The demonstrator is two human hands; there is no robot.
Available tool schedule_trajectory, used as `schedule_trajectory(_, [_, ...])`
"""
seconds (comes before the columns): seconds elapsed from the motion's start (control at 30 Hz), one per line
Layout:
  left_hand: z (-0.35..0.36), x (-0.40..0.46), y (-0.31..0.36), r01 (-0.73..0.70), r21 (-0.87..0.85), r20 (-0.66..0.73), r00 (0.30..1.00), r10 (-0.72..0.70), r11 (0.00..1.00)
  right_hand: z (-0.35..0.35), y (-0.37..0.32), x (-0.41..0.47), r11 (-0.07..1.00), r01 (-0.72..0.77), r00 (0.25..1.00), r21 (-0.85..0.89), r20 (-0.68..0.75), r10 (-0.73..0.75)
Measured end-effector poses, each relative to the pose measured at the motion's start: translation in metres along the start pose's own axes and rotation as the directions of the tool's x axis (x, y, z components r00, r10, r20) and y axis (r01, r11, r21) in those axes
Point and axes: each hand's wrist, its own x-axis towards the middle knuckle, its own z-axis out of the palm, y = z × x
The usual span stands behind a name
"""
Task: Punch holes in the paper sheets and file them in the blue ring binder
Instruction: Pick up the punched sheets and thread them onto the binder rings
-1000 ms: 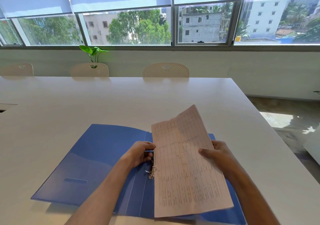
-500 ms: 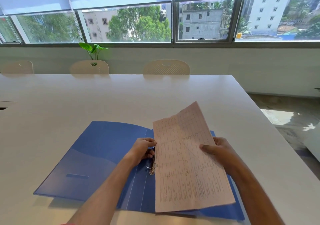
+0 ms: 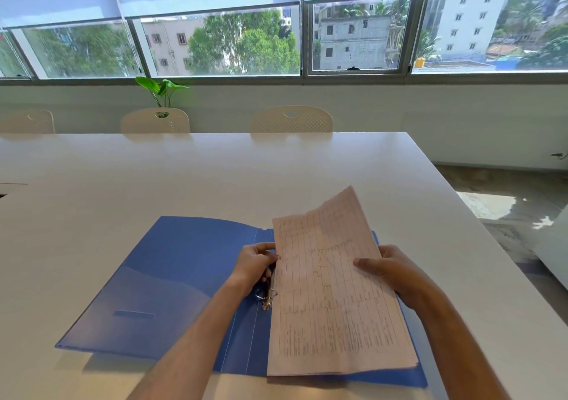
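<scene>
Pinching the paper sheets (image 3: pixel 332 292), both hands (image 3: pixel 255 261) hover over the binder (image 3: pixel 172 279).

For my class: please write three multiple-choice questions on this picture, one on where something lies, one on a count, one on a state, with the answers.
1. Where does the paper lie?
A. over the binder's right half
B. on a chair
C. on the floor

2. How many chair backs show behind the table?
A. one
B. three
C. six

3. The blue binder is:
A. shut
B. standing upright
C. open flat

Answers: 1 A, the left hand and right hand hold it there; 2 B, three pale backs line the far edge; 3 C, both covers lie spread.
</scene>
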Motion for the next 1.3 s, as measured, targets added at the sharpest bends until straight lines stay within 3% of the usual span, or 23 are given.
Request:
schedule_trajectory(0.23, [0.001,0.002,-0.009,-0.1,0.083,-0.034,0.994,0.103,0.992,-0.003,0.008,0.005,0.996,-0.066,0.998,-0.066,0.006,0.067])
schedule_trajectory(0.47, [-0.001,-0.004,-0.008,-0.113,0.128,0.06,0.993,0.106,0.985,-0.003,0.012,0.009,0.988,-0.101,0.994,-0.113,-0.05,0.096])
schedule_trajectory(0.83, [0.001,-0.006,-0.01,-0.099,0.194,-0.007,0.995,0.102,0.976,-0.01,0.029,0.016,0.965,-0.217,0.97,-0.149,-0.146,0.196])
schedule_trajectory(1.03, [-0.005,-0.016,-0.01,-0.119,0.127,-0.014,0.992,0.122,0.985,-0.011,0.035,0.018,0.924,-0.275,0.958,-0.264,-0.158,0.24])
schedule_trajectory(1.2, [-0.017,-0.03,-0.013,-0.139,-0.069,-0.092,0.987,0.132,0.988,-0.014,0.035,0.017,0.904,-0.296,0.952,-0.308,-0.173,0.253])
schedule_trajectory(1.3, [-0.024,-0.042,-0.016,-0.163,-0.066,-0.1,0.983,0.156,0.984,-0.016,0.034,0.02,0.86,-0.317,0.941,-0.399,-0.244,0.234])
